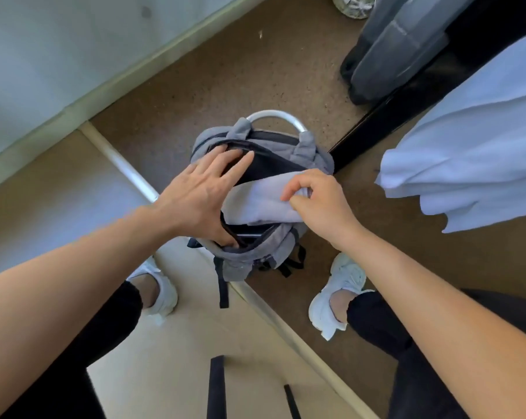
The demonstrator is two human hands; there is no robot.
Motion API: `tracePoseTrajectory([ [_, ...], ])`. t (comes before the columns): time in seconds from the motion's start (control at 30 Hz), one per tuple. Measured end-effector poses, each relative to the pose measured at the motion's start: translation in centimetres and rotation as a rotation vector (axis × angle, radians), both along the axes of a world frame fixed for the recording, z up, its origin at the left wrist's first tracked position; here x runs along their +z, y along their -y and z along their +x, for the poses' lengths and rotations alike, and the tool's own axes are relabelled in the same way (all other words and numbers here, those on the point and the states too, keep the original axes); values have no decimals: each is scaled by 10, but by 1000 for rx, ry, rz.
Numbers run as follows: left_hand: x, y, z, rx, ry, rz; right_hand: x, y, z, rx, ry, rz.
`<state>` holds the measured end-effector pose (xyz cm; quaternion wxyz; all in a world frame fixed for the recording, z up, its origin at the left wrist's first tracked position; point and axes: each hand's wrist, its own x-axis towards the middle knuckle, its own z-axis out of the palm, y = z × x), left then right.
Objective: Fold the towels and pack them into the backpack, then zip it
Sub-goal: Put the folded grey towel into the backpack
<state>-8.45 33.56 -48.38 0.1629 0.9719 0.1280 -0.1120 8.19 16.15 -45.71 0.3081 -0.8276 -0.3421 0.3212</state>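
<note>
— Carpet floor (225, 86): backpack (240, 267) stands open. Where is the towel (255, 204)?
— Across the mouth, pinched by the right hand (319, 204). Left hand (201, 195), fingers flat, spreads the rim. Feed corners first.

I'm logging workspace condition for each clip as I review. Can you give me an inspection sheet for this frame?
Surface: brown carpet meeting a paler beige floor at a metal strip.
Job's things: grey backpack, unzipped, standing on the floor; folded towel partway into its mouth; loose pale cloth draped at right, likely another towel, unfolded.
Clutter: dark bin-like object, top right; silver curved bar behind the backpack.
Grips: left hand, fingers straight, spreading the opening; right hand pinching the folded towel.
Cables: nothing seen.
Surroundings: pale wall with skirting at left; the person's white shoes on either side of the backpack.
</note>
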Motion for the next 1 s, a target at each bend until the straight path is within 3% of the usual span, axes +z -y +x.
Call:
tracePoseTrajectory([
  [0.27,-8,18,-11,-39,0,6,-30,-31,-35,325,109,-231],
  [0.5,-11,19,-18,-2,-8,30,-98,-5,-24,164,-8,-506],
  [0.63,-14,26,-22,-1,-23,44,-120,17,-17,-60,-137,-517],
  [0.83,-13,26,-18,-17,-51,69,-124,9,-17,-55,-209,-422],
  [1.0,-15,29,-17,-33,-26,70,-136,13,-12,53,-232,-556],
])
